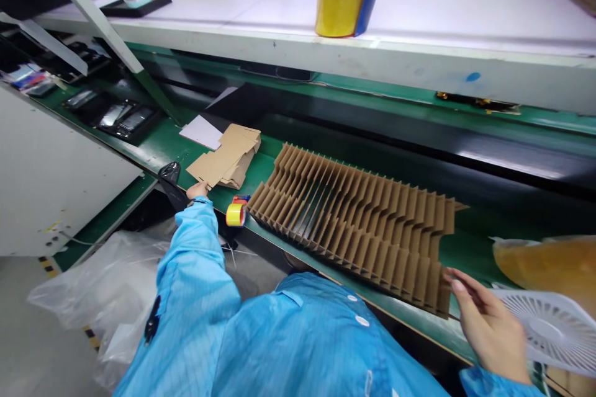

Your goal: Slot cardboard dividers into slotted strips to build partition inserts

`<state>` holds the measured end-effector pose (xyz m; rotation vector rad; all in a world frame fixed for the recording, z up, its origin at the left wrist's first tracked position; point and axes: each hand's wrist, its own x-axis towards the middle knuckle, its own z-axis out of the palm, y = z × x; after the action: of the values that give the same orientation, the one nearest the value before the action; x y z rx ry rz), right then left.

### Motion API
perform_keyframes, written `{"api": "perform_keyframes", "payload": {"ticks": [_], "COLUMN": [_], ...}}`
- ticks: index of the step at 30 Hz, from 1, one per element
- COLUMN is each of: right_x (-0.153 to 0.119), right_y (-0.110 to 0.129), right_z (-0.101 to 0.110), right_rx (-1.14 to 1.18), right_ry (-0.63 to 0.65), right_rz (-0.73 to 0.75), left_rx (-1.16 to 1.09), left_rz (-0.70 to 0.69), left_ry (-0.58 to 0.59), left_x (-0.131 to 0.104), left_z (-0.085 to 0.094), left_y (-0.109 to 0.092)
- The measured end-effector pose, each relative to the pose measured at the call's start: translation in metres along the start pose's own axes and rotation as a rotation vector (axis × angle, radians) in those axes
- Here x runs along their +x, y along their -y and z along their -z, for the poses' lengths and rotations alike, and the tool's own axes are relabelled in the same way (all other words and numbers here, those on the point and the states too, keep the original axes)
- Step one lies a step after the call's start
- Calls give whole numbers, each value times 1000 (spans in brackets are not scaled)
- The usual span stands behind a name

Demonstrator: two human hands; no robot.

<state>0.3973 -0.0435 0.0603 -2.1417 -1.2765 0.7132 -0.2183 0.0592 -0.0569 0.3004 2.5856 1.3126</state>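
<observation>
A long row of brown cardboard dividers (358, 217) stands upright on the green bench, its slots partly filled with dark pieces toward the left. My right hand (488, 322) is at its right end, thumb and fingers pinching the last cardboard panel. Farther left lies a stack of flat brown cardboard sheets (228, 158). My left hand (198, 191) is at the near edge of that stack, fingertips closed on the cardboard. A yellow tape roll (235, 214) in a holder sits between the stack and the dividers.
Overhead runs a white shelf (261, 43) with a larger yellow tape dispenser (342, 9). A white fan (549, 325) and an orange-yellow bag (549, 263) are at the right. Black trays (125, 121) sit at the far left, with plastic bags (107, 285) below.
</observation>
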Motion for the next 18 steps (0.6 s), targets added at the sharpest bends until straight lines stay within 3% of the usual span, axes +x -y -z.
{"api": "perform_keyframes", "payload": {"ticks": [5,8,11,13,16,17,18], "right_x": [-2,-5,-9,-15,-29,-36,-43], "right_y": [3,1,-3,-3,10,19,28], "right_z": [-1,0,0,-2,-5,-6,-6], "right_rx": [29,38,64,127,300,381,476], "right_ry": [3,-5,-35,-55,-22,33,110], "right_rz": [16,40,75,131,205,218,232], "left_rx": [-156,-251,-322,-355,-332,-304,-264], "left_rz": [108,23,-109,-297,-886,-1101,-1344], "left_ry": [46,11,-76,-167,-346,-328,-206], "left_x": [-8,-17,-41,-72,-137,-161,-185], "left_z": [8,20,36,48,63,67,70], "left_y": [-26,-51,-72,-76,-67,-63,-59]}}
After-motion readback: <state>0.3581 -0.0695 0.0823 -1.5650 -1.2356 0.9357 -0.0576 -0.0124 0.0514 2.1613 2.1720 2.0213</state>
